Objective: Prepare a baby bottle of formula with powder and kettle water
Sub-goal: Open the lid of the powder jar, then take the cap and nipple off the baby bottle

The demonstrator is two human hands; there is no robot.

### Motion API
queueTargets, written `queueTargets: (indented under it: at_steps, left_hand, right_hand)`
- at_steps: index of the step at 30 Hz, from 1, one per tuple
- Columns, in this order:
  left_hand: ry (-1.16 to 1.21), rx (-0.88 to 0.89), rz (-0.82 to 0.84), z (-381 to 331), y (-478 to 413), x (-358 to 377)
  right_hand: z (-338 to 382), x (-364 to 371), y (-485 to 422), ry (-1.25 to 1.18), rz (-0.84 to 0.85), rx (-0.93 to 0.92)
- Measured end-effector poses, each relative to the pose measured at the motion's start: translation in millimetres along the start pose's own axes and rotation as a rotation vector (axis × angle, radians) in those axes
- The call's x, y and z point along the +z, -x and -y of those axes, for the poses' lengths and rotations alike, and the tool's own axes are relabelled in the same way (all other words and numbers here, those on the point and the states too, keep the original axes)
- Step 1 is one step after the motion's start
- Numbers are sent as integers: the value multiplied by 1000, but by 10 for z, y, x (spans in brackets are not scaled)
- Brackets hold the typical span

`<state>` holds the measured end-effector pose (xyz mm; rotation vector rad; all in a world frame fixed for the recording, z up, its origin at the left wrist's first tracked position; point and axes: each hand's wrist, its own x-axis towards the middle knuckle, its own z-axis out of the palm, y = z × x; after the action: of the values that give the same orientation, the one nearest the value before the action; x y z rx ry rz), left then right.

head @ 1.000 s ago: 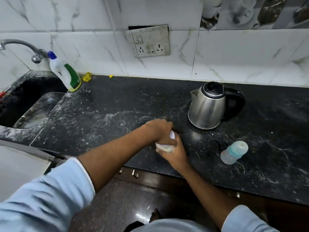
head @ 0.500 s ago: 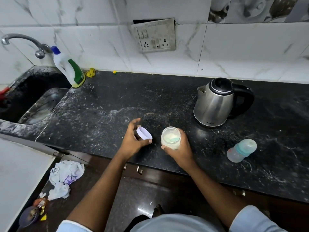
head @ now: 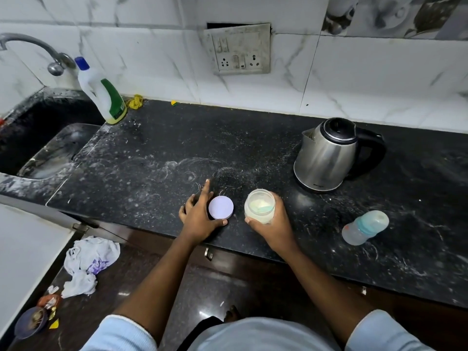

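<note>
Far left, a sink (head: 38,148) is sitting with a detergent bottle (head: 101,92) leaning at its corner, both well apart from the action. Moving right along the black counter (head: 152,160): the left hand (head: 197,216) is resting at the front edge, fingers loosely curled around a white lid (head: 220,207) that is lying flat on the counter; index finger is pointing away, grip looks slack, about to let go or just touching. Just beside it, the right hand (head: 273,224) is wrapping firmly around the open powder jar (head: 259,206), which is standing upright, mouth up, pale powder and what looks like a teal scoop showing inside. Farther right and back, the kettle (head: 329,155) is standing upright with lid closed, handle facing right. Near the front right, the baby bottle (head: 364,228) is lying on its side, cap still on, long axis running roughly lower-left to upper-right, cap end pointing right. The bottle is lying to the right of both hands, so the right hand is nearer, but it is occupied with the jar; likely the bottle is needing standing up and uncapping first.
</note>
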<state>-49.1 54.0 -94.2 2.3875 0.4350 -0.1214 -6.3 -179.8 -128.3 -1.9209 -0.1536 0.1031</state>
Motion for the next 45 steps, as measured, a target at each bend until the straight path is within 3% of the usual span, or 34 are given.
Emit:
queueTargets:
  at_steps: [8, 14, 17, 20, 22, 24, 26, 30, 33, 36, 45]
  left_hand:
    - [171, 48, -80, -249, 164, -119]
    - [300, 344, -193, -906, 383, -150]
    - [407, 535, -291, -1366, 520, -14]
    - [472, 698, -392, -1771, 690, 288]
    - [432, 787, -359, -1976, 747, 587]
    - [357, 798, -193, -2096, 735, 941]
    - [287, 721, 19, -2192, 697, 1269]
    - [227, 488, 316, -2410, 622, 1700]
    - [272, 416, 321, -2520, 569, 1869]
    - [346, 366, 283, -2547, 531, 1985]
    - [429, 312, 257, -2400, 442, 2257]
  right_hand:
    - [29, -22, 24, -40, 31, 23]
    - [201, -239, 211, -168, 102, 51]
    - [384, -598, 329, -159, -104, -47]
    - [565, -1201, 391, -28, -464, -262]
    - [657, -1675, 451, 107, -652, -333]
    - [702, -2073, 529, 285, -728, -325]
    - [669, -2359, 574, 488, -678, -277]
    - [621, -2662, 513, 721, -283, -53]
    - [677, -2676, 405, 803, -27, 128]
    - [654, -2632, 294, 935, 141, 183]
    - [590, -2617, 198, 1035, 279, 97]
